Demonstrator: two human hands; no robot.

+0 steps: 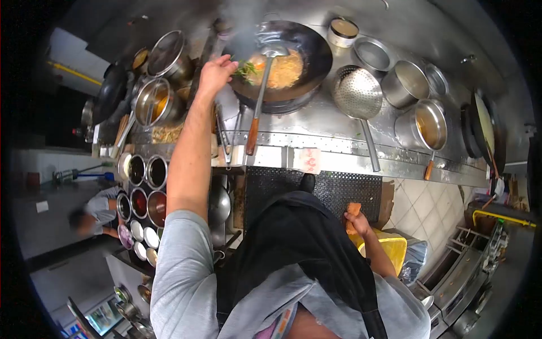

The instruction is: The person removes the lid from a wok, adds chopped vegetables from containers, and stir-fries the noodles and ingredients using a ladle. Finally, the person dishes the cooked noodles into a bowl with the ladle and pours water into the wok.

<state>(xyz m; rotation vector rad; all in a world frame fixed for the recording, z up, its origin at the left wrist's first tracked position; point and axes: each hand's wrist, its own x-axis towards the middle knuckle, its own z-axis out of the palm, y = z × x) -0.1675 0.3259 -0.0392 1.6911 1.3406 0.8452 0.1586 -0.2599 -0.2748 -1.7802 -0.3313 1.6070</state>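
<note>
Black apron (305, 237) over grey shirt (186, 265) nearest on my feed. Right hand (361, 224) hangs beside a yellow bin (396, 248), fingers wrapped round an orange-brown item (353, 209); I can't tell what it is. Off the left end of the worktop (316, 127), rows of containers: dark liquid (157, 171) in some, red contents (157, 207) in others, several white bowls (151, 237), purple bits (126, 237) in another. Another person (101, 209) beside them. Pale patch (308, 160) at worktop's front edge carries red marks, not legible to me. Left of the wok (320, 56), a steel pot (179, 104) holds orange-yellow contents. Near worktop's right end, a second pot (405, 134) with yellow-brown liquid (432, 127); a deeper pot (405, 85) stands behind it. Skimmer (358, 93) lies between wok and those pots, handle past the front edge. Left hand (217, 76) is at wok's left rim, fingertips pinched together on green stalks (246, 69), which hang over the wok. Inside: shredded yellow-brown food (287, 73). Ladle (262, 93) rests across, wooden handle toward the front edge. Smoke or steam above. Tub (342, 35) by worktop's back edge, any print too small for me.
</note>
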